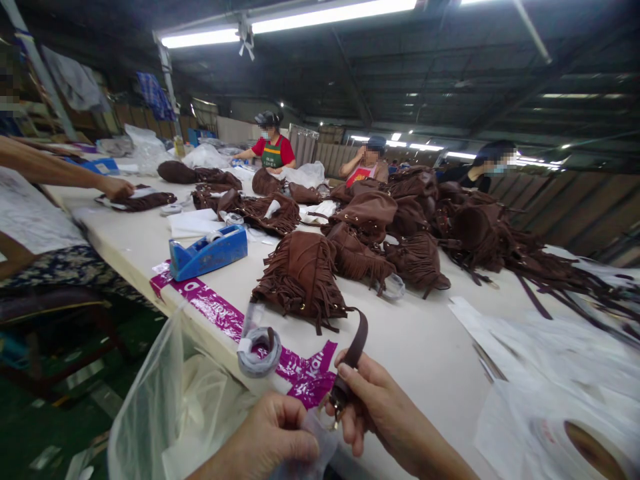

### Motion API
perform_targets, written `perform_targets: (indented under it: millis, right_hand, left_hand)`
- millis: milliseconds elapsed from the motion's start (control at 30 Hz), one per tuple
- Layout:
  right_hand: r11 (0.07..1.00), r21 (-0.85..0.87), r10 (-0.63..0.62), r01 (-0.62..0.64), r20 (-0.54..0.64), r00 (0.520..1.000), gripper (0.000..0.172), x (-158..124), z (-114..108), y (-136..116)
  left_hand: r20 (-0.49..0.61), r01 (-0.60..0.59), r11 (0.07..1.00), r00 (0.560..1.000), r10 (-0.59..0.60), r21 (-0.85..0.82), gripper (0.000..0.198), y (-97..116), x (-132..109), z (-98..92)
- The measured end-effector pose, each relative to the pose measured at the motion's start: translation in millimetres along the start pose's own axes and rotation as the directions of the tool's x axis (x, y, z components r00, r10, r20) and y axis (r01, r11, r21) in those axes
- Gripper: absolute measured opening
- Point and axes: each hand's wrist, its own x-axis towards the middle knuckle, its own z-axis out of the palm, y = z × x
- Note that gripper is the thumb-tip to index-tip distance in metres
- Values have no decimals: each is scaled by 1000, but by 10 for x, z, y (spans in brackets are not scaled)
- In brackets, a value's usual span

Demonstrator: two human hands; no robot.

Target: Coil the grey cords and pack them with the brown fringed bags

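Note:
My right hand is closed on a dark brown strap with a metal buckle at its lower end. The strap runs up to a brown fringed bag lying on the table. Beside the buckle, my left hand pinches a thin translucent plastic sheet. A coil of grey wrapped strap lies on the table in front of the bag.
A blue tape dispenser stands on the white table at left, near purple tape. Brown bags pile up behind. A clear plastic bag hangs at the near edge. A roll lies right. Several people work around the table.

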Motion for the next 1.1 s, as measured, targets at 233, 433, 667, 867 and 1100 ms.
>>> perform_targets:
  millis: [233, 433, 667, 867, 1100]
  right_hand:
    - [1000, -3, -29, 28, -28, 999, 49, 50, 4, 57]
    - [998, 47, 49, -51, 37, 998, 55, -5, -22, 54]
    - [1000, 0, -28, 29, 190, 981, 43, -49, -43, -45]
    - [997, -50, -52, 64, 208, 977, 34, 4, -53, -2]
    - [981, -189, -6, 36, 156, 988, 29, -17, -120, 36]
  left_hand:
    - [33, -18, 999, 999, 17, 40, 6, 17, -31, 7]
    - [38, -7, 999, 999, 5, 40, 6, 5, -7, -22]
    - [106, -49, 995, 994, 40, 88, 8, 0, -4, -40]
    - [230, -95, 984, 971, 58, 151, 10, 64, -45, -14]
    - [272, -146, 963, 959, 81, 227, 12, 63, -27, -31]
